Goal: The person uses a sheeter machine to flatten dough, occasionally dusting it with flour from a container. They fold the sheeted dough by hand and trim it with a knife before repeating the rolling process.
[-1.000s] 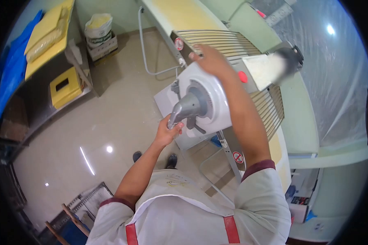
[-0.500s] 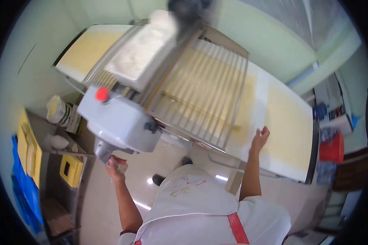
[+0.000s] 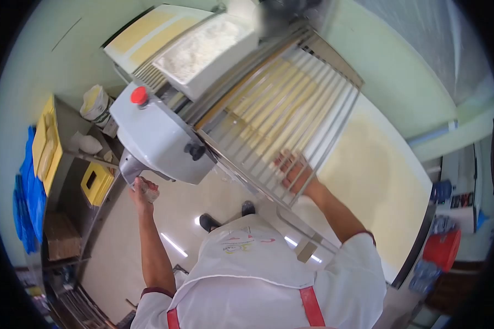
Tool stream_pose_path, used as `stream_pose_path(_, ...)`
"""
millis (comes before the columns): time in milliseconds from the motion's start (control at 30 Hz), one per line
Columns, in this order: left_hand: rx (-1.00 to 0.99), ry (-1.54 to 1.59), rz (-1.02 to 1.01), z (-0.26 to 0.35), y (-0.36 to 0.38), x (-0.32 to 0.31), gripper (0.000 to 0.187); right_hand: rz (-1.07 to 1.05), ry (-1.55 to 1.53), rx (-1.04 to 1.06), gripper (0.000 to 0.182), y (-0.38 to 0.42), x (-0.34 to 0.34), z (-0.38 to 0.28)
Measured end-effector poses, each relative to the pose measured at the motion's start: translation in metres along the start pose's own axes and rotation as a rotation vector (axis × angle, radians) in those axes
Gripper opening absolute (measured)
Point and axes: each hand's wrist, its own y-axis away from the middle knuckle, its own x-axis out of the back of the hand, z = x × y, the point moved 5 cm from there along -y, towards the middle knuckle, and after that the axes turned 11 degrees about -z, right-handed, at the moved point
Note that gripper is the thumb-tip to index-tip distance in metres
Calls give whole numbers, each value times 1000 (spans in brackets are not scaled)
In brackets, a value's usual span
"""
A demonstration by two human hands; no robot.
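Note:
A dough sheeter point(image 3: 159, 140) with a light grey housing stands in front of me. My left hand point(image 3: 144, 193) is closed at the lower end of its grey lever point(image 3: 130, 166), with something whitish showing by the fingers. My right hand point(image 3: 295, 174) reaches beneath the bars of the metal guard point(image 3: 335, 123), fingers stretched out over the belt, holding nothing. Under the guard, toward the rollers, lies a pale yellow sheet of dough point(image 3: 277, 96). The right-hand belt point(image 3: 376, 181) is white with a yellowish coating.
A white tray of flour point(image 3: 203, 49) sits atop the machine, behind a red button point(image 3: 139, 95). Shelving at left holds a yellow lid point(image 3: 97, 182), a cardboard box point(image 3: 63, 236) and a white bucket point(image 3: 96, 104). A red bucket point(image 3: 442, 249) stands at far right.
My right hand has moved left from above the open belt to under the guard. My left hand stays at the lever. The view has turned, and the dough sheet appears shifted under the guard.

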Motion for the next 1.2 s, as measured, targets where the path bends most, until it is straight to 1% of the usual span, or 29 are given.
stream_pose_path(67,-10,-37,22,5,-2,-9,36,64,-118,-108,60,32,16,6)
stream_pose_path(133,-1,-62,33,8,0,-13,38,281,-317,-413,55,67,2,47)
stream_pose_path(167,4,-77,37,8,0,-12,39,413,-144,-530,49,90,-1,58)
stream_pose_path(200,-3,-89,24,6,0,-12,40,553,28,-641,44,99,12,58)
stream_pose_path(233,-11,-105,6,6,-1,-11,42,710,-57,-658,41,102,18,58)
stream_pose_path(300,-19,-137,-17,7,-1,-9,44,1024,-252,-694,35,95,50,10)
stream_pose_path(333,-18,-153,-24,6,-1,-9,45,1075,-274,-563,32,70,57,-13)
stream_pose_path(367,-17,-172,-34,8,-1,-10,46,1063,-475,-495,33,37,70,-47)
stream_pose_path(400,-30,-155,-23,14,0,-13,51,946,-489,-396,36,1,85,-85)
stream_pose_path(467,31,-90,-14,12,1,-13,46,842,-728,-66,40,-65,110,-152)
stream_pose_path(533,37,-53,-61,14,2,-14,41,816,-1014,96,37,-114,134,-200)
stream_pose_path(600,78,-26,-164,0,-2,-3,39,958,-1027,-85,37,-150,132,-191)
stream_pose_path(633,107,-19,-180,1,-1,-1,38,1013,-1030,-173,37,-160,129,-187)
stream_pose_path(700,132,20,-192,8,-4,-5,36,948,-1224,-183,41,-168,131,-179)
stream_pose_path(733,134,50,-201,15,-4,-7,35,967,-1252,-179,40,-172,130,-178)
stream_pose_path(833,154,-11,-226,15,-9,-8,37,1057,-1276,-203,35,-170,121,-170)
stream_pose_path(867,154,7,-203,17,-9,-8,35,1101,-1277,-208,34,-170,124,-173)
stream_pose_path(967,183,-50,-204,28,-7,-9,34,1119,-1350,-207,32,-171,133,-185)
stream_pose_path(1000,212,-89,-207,25,-7,-8,34,1112,-1336,-239,32,-170,131,-182)
stream_pose_path(1067,271,-172,-217,18,-9,-5,33,1128,-1370,-240,32,-171,135,-188)
stream_pose_path(1167,-43,-261,-271,27,-26,7,33,1129,-1388,-257,33,-169,131,-183)
stream_pose_path(1200,-51,-265,-266,26,-27,6,33,1144,-1380,-276,34,-169,131,-183)
